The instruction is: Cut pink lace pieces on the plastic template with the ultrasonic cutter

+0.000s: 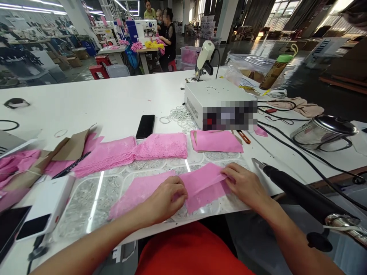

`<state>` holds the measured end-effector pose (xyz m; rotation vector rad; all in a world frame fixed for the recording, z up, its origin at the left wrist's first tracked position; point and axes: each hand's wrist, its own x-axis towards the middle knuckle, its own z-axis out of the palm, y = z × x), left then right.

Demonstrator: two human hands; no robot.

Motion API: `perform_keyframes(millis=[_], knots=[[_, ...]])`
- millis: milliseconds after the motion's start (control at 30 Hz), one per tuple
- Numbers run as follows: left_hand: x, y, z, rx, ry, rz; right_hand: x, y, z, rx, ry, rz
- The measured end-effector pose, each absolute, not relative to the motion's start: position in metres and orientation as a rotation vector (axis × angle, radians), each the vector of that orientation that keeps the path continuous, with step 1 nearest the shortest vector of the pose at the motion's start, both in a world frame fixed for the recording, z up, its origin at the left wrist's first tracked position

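Pink fabric pieces [205, 179] lie on the patterned clear mat [83, 206] at the table's front edge. My left hand [169, 194] has its fingers closed at the left edge of the solid pink piece, over a sheerer pink lace piece [140, 191]. At the right end, my right hand [243, 181] pinches the edge of a folded pink layer between thumb and fingers. Just beyond are stacked pink lace pieces [160, 147] and a stack of plain pink pieces [218, 141] with brown card under it.
A pen-like tool with a black handle [301, 191] points in from the right. A grey box machine [220, 95], a phone [145, 126], an orange cutter [243, 136] and a glass pot [323, 131] stand around. Black tweezers [71, 165] and a white device [47, 206] lie left.
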<state>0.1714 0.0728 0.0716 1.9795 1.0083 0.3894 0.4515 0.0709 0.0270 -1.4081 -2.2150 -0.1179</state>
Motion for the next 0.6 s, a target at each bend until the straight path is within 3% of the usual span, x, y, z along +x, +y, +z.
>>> perform_keyframes(millis=[267,467,600], knots=[[0.163,0.085,0.058,1.43,1.002,0.436,0.383,0.09,0.063,-1.022,-2.221,-0.111],[0.124,0.083,0.062,0.839,0.947,0.591,0.288,0.083,0.082,-0.513,-2.464,0.176],[0.098,0.074,0.06,0.719,0.986,0.674,0.27,0.084,0.085,-0.263,-2.434,0.424]])
